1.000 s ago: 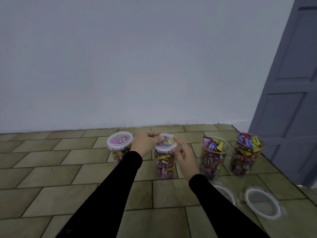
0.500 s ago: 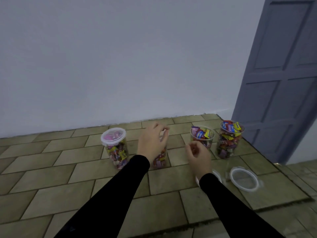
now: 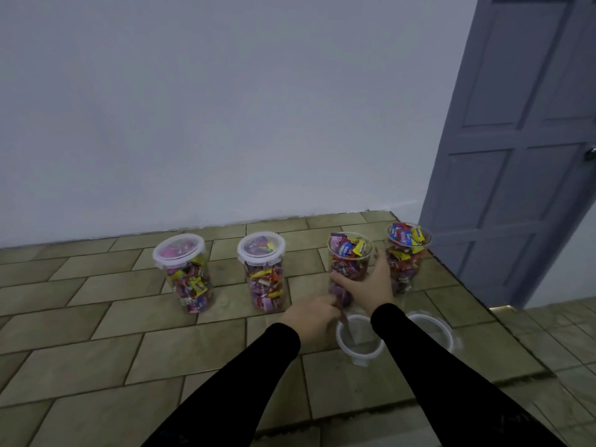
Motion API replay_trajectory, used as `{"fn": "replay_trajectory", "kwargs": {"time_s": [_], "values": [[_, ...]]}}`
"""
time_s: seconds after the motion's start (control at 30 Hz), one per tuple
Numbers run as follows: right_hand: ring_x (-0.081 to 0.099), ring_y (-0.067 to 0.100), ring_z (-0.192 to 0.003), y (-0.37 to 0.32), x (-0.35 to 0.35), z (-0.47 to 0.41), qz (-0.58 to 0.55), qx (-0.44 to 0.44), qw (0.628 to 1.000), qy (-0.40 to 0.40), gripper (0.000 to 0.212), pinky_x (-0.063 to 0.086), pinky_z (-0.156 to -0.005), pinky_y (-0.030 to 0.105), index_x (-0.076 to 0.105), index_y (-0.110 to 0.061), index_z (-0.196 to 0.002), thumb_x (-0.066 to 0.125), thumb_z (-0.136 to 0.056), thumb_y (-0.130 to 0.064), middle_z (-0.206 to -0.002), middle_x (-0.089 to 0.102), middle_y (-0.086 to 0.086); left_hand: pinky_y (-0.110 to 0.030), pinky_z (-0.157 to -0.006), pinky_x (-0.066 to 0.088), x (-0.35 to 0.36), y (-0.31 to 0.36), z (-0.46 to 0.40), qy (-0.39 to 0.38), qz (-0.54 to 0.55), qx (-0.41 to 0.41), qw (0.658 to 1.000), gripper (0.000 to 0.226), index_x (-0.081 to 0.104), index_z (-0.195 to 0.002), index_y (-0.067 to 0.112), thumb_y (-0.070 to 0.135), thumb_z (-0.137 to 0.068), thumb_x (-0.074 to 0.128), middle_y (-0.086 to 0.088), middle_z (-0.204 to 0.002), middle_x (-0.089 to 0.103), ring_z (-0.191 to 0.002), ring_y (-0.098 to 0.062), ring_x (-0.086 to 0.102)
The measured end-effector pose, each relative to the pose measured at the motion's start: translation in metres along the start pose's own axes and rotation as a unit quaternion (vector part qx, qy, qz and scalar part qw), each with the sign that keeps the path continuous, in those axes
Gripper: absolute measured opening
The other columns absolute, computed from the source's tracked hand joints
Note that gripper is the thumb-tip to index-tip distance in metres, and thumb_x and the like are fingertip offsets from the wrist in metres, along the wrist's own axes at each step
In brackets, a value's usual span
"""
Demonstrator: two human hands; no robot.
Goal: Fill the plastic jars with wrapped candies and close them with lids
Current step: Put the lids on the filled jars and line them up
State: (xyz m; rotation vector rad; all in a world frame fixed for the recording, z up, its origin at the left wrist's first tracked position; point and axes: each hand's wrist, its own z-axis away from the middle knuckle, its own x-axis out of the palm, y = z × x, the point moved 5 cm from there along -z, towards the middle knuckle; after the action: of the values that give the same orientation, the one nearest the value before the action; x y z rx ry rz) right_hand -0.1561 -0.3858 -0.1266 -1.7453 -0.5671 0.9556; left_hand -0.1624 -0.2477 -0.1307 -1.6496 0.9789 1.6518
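— Which clear plastic jars can you see closed?

— Your two on the left: the far-left lidded jar (image 3: pixel 187 274) and the second lidded jar (image 3: pixel 266 272), both upright on the tiles, packed with bright wrapped candies, white-rimmed lids on.

— And the rest?

— Your third open jar (image 3: pixel 350 253) and the fourth open jar (image 3: pixel 408 253) stand upright, heaped to the brim. Two loose round clear lids lie flat on the floor nearer you: one lid (image 3: pixel 359 341) beside the other lid (image 3: pixel 430 330).
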Motion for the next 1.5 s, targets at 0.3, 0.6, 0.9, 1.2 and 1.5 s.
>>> {"fn": "replay_trajectory", "kwargs": {"time_s": [0.3, 0.6, 0.9, 1.2, 1.5], "values": [[0.057, 0.012, -0.095, 0.015, -0.003, -0.017, 0.019, -0.013, 0.994, -0.108, 0.073, 0.042, -0.08, 0.021, 0.052, -0.011, -0.118, 0.09, -0.059, -0.031, -0.109, 0.063, 0.001, -0.03, -0.089, 0.043, 0.027, 0.0, -0.009, 0.02, -0.031, 0.024, 0.999, 0.028, 0.071, -0.111, 0.018, 0.024, -0.091, 0.051, 0.0, -0.136, 0.051, -0.123, -0.022, 0.049], [0.057, 0.012, -0.094, 0.011, -0.006, -0.029, 0.021, -0.011, 0.985, -0.171, 0.069, 0.045, -0.081, 0.023, 0.055, -0.013, -0.114, 0.091, -0.057, -0.027, -0.113, 0.065, 0.002, -0.036, -0.077, 0.055, 0.017, -0.012, 0.015, 0.111, -0.018, 0.043, 0.993, 0.033, 0.05, -0.117, 0.021, 0.014, -0.086, 0.039, -0.004, -0.122, 0.06, -0.104, -0.024, 0.061], [0.056, 0.013, -0.094, 0.017, -0.005, -0.032, 0.015, -0.005, 0.978, -0.21, 0.064, 0.043, -0.078, 0.024, 0.054, -0.011, -0.114, 0.088, -0.061, -0.016, -0.112, 0.065, 0.005, -0.013, -0.076, 0.037, -0.063, -0.014, 0.004, 0.408, 0.231, -0.124, 0.875, 0.028, 0.059, -0.101, 0.008, 0.022, -0.097, 0.036, 0.003, -0.092, 0.055, -0.086, 0.002, 0.049], [0.067, 0.011, -0.089, 0.016, 0.005, -0.024, -0.018, -0.019, 0.981, -0.195, 0.075, 0.055, -0.077, 0.03, 0.063, -0.018, -0.104, 0.085, -0.039, -0.048, -0.097, 0.071, -0.005, -0.022, -0.067, 0.028, -0.081, -0.019, -0.06, 0.388, 0.269, -0.316, 0.823, 0.024, 0.06, -0.101, 0.007, 0.014, -0.102, 0.036, -0.004, -0.093, 0.053, -0.088, -0.022, 0.051], [0.067, 0.006, -0.089, 0.022, 0.007, -0.024, -0.05, -0.031, 0.977, -0.205, 0.064, 0.054, -0.076, 0.024, 0.065, -0.02, -0.108, 0.089, -0.049, -0.026, -0.096, 0.073, -0.007, -0.04, -0.088, 0.051, -0.068, -0.025, -0.074, 0.282, 0.349, -0.405, 0.797, 0.042, 0.061, -0.095, 0.018, 0.057, -0.084, 0.055, -0.006, -0.104, 0.061, -0.099, -0.023, 0.059]]}}
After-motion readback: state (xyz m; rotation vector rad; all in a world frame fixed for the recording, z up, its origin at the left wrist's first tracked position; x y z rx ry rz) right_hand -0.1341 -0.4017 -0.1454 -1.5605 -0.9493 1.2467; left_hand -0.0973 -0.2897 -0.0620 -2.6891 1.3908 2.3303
